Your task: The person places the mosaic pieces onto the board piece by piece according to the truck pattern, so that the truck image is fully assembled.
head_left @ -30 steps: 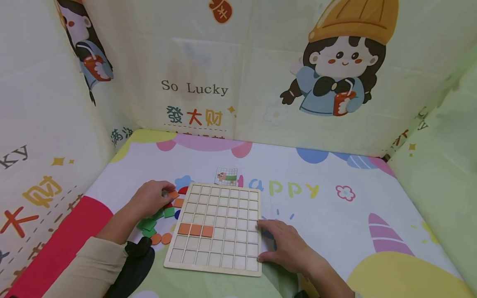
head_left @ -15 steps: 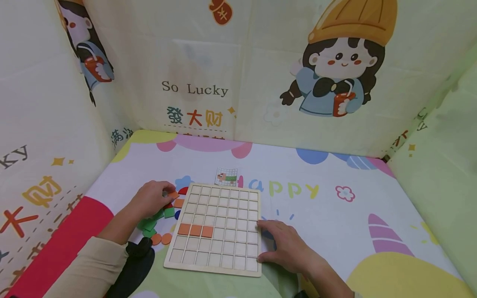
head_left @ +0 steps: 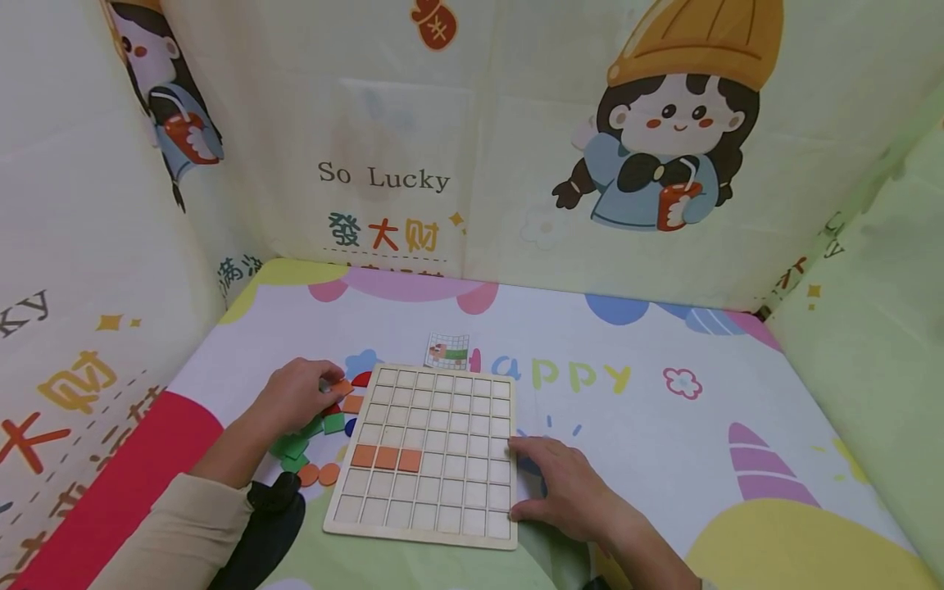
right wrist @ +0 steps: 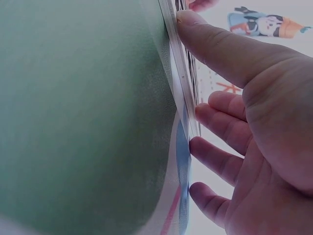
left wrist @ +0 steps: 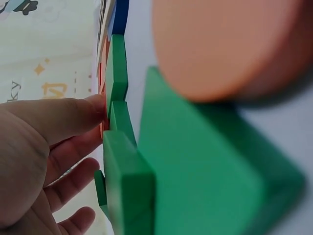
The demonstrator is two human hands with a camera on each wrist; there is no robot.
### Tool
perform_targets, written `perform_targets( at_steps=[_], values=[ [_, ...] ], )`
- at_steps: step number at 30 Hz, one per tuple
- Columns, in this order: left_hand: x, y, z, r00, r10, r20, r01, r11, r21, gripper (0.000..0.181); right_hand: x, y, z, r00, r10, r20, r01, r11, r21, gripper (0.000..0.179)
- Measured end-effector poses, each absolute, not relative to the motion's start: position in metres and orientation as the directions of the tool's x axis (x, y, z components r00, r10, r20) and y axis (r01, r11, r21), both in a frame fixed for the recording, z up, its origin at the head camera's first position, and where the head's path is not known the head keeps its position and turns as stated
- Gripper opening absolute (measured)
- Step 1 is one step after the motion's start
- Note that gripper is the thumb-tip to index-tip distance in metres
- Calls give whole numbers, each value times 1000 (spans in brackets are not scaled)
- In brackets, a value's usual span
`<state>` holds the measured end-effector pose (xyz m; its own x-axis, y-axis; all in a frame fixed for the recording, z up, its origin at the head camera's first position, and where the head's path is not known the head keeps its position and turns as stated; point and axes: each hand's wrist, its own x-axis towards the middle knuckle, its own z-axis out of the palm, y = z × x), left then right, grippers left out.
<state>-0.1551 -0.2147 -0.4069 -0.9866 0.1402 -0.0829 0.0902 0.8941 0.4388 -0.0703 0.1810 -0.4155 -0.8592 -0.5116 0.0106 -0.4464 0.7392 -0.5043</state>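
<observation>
A wooden grid board (head_left: 442,537) lies on the table, with three orange square tiles (head_left: 386,457) side by side in one row at its left. Past its left edge, my left hand (head_left: 295,392) pinches an orange square tile (head_left: 343,388) between thumb and fingertips, low over a pile of loose pieces. Green tiles (left wrist: 195,166) from that pile fill much of the left wrist view, beside the thumb. On the other side, my right hand (head_left: 564,483) rests with thumb and forefinger touching the board's right edge, its fingers spread and relaxed in the right wrist view.
Near the board's far edge lies a small pattern card (head_left: 447,351) with a coloured figure on a grid. Orange round pieces (head_left: 319,474) and a red piece (head_left: 362,378) sit left of the board. Printed cloth walls (head_left: 516,246) enclose the table at the back and sides.
</observation>
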Motion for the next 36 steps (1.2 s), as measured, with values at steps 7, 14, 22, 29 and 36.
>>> perform_targets(
  at_steps=[7, 14, 22, 29, 36],
  values=[
    [-157, -217, -409, -987, 141, -77, 92, 891, 445, 40, -70, 181, -416, -861, -509, 0, -436, 739, -513, 74],
    [-158, -222, -400, -987, 152, -51, 110, 874, 473, 43, -71, 181, -417, -860, -511, -7, -436, 740, -512, 74],
    [-153, -222, -389, -983, 182, -13, 150, 850, 505, 38, -71, 182, -419, -859, -513, 6, -445, 739, -506, 73],
    [-142, -215, -383, -977, 214, 5, 185, 835, 519, 36, -70, 182, -419, -859, -512, 16, -451, 740, -499, 73],
    [-137, -205, -381, -955, 289, 61, 280, 819, 501, 31, -71, 181, -419, -860, -511, -6, -436, 739, -513, 74]
  ],
)
